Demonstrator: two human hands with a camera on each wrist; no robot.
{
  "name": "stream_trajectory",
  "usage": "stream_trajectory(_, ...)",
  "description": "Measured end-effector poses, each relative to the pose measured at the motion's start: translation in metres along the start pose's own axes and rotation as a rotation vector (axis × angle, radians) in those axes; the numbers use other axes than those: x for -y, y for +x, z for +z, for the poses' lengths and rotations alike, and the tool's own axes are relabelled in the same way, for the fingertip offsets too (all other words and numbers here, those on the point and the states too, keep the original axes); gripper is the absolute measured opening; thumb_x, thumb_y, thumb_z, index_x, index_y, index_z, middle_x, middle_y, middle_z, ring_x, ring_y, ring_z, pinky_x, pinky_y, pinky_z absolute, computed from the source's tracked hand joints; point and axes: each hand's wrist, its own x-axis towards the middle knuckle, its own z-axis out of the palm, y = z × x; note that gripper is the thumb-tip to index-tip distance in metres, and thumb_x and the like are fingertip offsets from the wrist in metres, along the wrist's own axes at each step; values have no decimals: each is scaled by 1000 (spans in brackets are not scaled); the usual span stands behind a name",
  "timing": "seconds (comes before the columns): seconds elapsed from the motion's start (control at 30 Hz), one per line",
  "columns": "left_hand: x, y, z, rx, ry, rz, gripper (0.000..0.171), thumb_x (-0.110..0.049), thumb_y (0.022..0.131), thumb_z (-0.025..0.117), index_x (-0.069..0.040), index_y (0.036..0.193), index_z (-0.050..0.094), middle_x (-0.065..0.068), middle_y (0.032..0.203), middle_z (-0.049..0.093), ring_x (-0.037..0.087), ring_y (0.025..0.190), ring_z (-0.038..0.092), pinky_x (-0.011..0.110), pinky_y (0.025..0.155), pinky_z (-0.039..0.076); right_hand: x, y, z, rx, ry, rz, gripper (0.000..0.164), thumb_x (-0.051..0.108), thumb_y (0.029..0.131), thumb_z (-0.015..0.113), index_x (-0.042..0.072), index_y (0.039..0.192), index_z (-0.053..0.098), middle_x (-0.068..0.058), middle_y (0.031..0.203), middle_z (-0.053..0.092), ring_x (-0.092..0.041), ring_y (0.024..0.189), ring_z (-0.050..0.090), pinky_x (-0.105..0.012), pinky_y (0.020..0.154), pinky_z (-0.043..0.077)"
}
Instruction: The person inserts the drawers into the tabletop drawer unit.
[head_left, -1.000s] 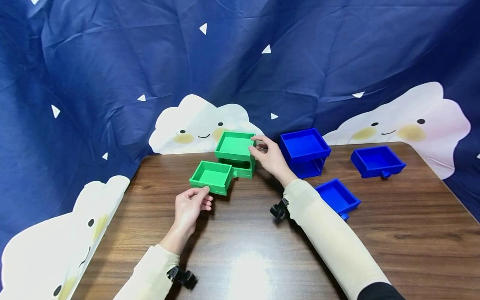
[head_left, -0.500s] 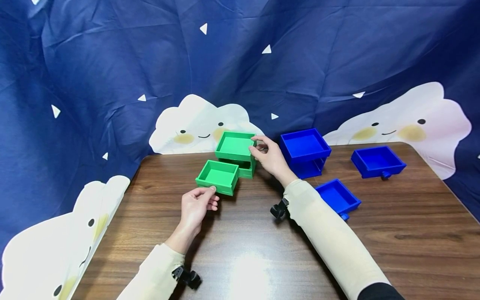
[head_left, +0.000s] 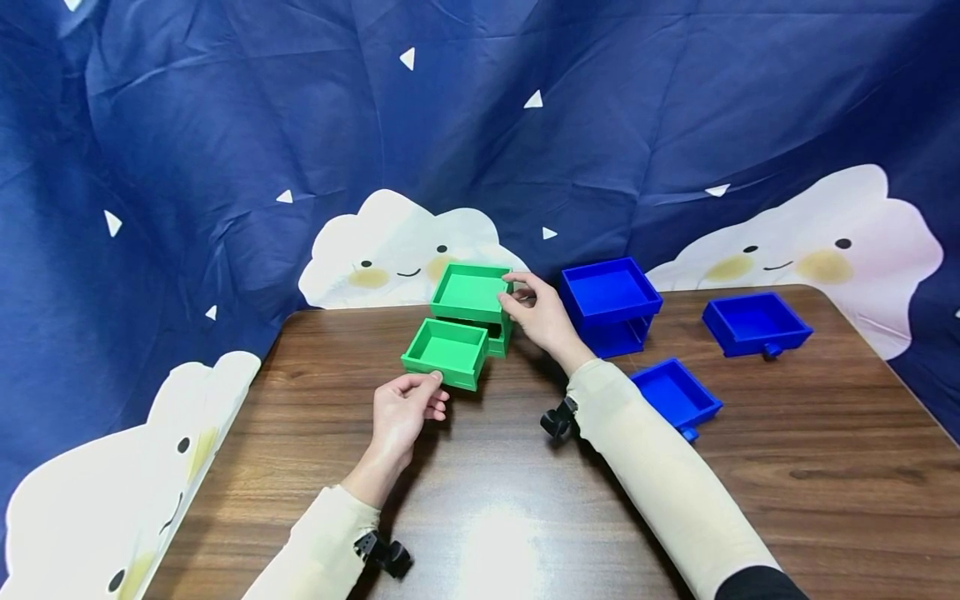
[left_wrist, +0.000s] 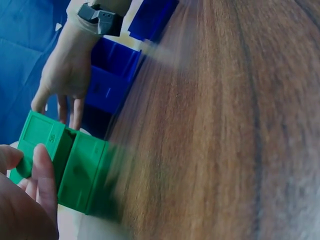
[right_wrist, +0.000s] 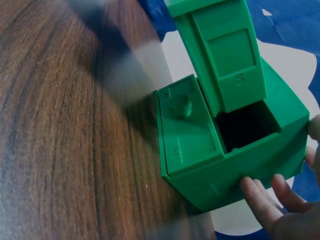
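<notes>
My left hand (head_left: pixel 402 408) pinches green drawer (head_left: pixel 459 377) | hole (right_wrist: pixel 247 126) in green box (head_left: pixel 471 292) just ahead, maybe touching | right hand (head_left: pixel 542 318) loosely touches box

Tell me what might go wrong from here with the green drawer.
The green drawer doesn't look squarely lined up with the upper opening in the right wrist view, so it could catch on the edge.

The left grip pinches the drawer at its front, leaving the far end without visible hand support; it may tip.

The right grip's fingers touch the side of the green cabinet, but a hard push might still shift it.
</notes>
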Motion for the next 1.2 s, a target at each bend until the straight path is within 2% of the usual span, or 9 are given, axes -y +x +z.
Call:
stream_trajectory(0.13, 0, -2, 2, 7, 0, 0, 28, -8, 102, 72, 19, 107, 69, 2, 66, 74, 9, 54, 66, 24, 53, 60, 2, 0, 0, 0, 3, 5, 40, 20, 106, 71, 7, 143, 66, -23, 112, 72, -28, 88, 73, -24, 77, 58)
stream_trajectory(0.43, 1, -2, 7, 18, -4, 4, 27, -8, 102, 72, 18, 106, 70, 2, 67, 74, 9, 55, 66, 25, 54, 61, -1, 0, -1, -4, -2, -2, 40, 20, 106, 70, 6, 143, 66, -22, 111, 73, -27, 88, 73, -24, 77, 57)
stream_trajectory(0.63, 2, -2, 11, 16, -7, 9, 28, -9, 102, 72, 19, 107, 69, 2, 67, 74, 9, 55, 66, 25, 55, 61, -1, 0, 0, -2, -14, 2, 41, 21, 106, 70, 7, 144, 65, -21, 112, 73, -24, 88, 74, -28, 80, 60)
stream_trajectory(0.8, 1, -2, 14, 17, -13, 15, 25, -9, 101, 73, 16, 104, 71, 1, 67, 74, 10, 55, 66, 25, 54, 61, 0, 1, 0, -1, -12, 9, 41, 22, 106, 71, 9, 144, 65, -20, 112, 73, -28, 90, 74, -32, 82, 61)
stream_trajectory(1.03, 4, 0, 17, 8, -23, 23, 18, -8, 101, 73, 10, 100, 73, 1, 67, 74, 9, 54, 67, 25, 54, 61, -2, 1, 0, -4, -10, 3, 42, 22, 106, 70, 8, 144, 65, -20, 112, 73, -27, 89, 74, -30, 80, 60)
stream_trajectory(1.2, 6, 2, 19, 1, -31, 28, 19, -8, 101, 74, 11, 100, 73, 1, 67, 74, 8, 54, 66, 24, 54, 61, -2, 1, 1, -7, -12, 4, 42, 21, 106, 70, 7, 145, 65, -21, 113, 72, -27, 89, 74, -31, 82, 61)
